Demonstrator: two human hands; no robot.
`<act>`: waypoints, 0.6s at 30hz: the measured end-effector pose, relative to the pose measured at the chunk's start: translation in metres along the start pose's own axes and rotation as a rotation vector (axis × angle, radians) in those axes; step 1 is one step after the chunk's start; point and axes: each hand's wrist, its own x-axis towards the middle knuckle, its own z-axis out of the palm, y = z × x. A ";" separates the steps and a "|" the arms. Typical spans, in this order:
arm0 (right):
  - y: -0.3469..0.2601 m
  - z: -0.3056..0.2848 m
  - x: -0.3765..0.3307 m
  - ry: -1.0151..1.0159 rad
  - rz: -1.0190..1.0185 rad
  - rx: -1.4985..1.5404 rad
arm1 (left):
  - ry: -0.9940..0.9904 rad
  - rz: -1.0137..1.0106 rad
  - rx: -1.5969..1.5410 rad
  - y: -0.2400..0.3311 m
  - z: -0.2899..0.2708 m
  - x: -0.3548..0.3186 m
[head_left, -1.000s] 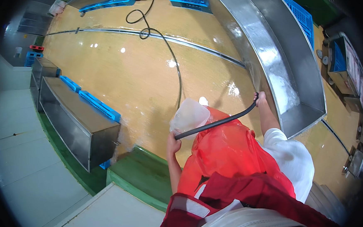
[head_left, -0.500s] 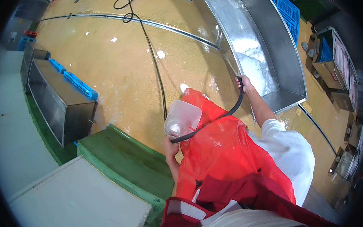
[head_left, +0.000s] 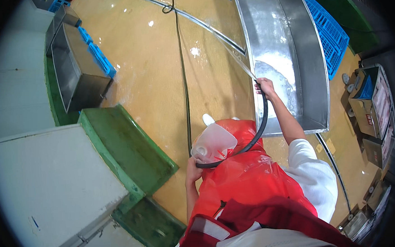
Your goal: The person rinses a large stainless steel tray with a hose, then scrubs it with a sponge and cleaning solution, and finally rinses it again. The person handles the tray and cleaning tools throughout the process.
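A black hose (head_left: 264,119) runs in a curve across my front between both hands. Near its end, my right hand (head_left: 265,87) grips it beside the rim of a long stainless-steel trough (head_left: 283,131). A water stream (head_left: 239,61) shoots from the hose end toward the floor, left of the trough. My left hand (head_left: 192,171) is closed around the hose lower down. Next to it, a translucent plastic container (head_left: 216,140) hangs at my front, its open side up; whether my left fingers also hold it is hidden. A red apron (head_left: 250,179) covers my body.
The hose's thinner length (head_left: 183,70) trails over the wet tan floor (head_left: 144,68), which a drain channel (head_left: 200,23) crosses. Steel bins (head_left: 86,87) and a green ledge (head_left: 126,146) stand left. Blue crates (head_left: 325,29) and a loaded cart (head_left: 370,108) are right.
The view has turned, so the floor and furniture sit differently in it. My right hand now points the hose so a longer stream shows over the floor. Both hands keep their grip.
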 end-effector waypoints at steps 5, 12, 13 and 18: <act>0.066 -0.040 -0.052 -0.032 0.041 0.065 | 0.058 -0.058 -0.047 -0.016 0.035 -0.106; 0.126 -0.048 -0.134 -0.082 -0.056 -0.024 | 0.198 -0.108 -0.047 -0.104 0.095 -0.243; 0.132 -0.049 -0.147 -0.097 -0.079 -0.062 | 0.207 -0.082 -0.072 -0.122 0.106 -0.262; 0.173 -0.087 -0.225 -0.122 -0.109 -0.266 | 0.169 -0.136 -0.289 -0.188 0.157 -0.349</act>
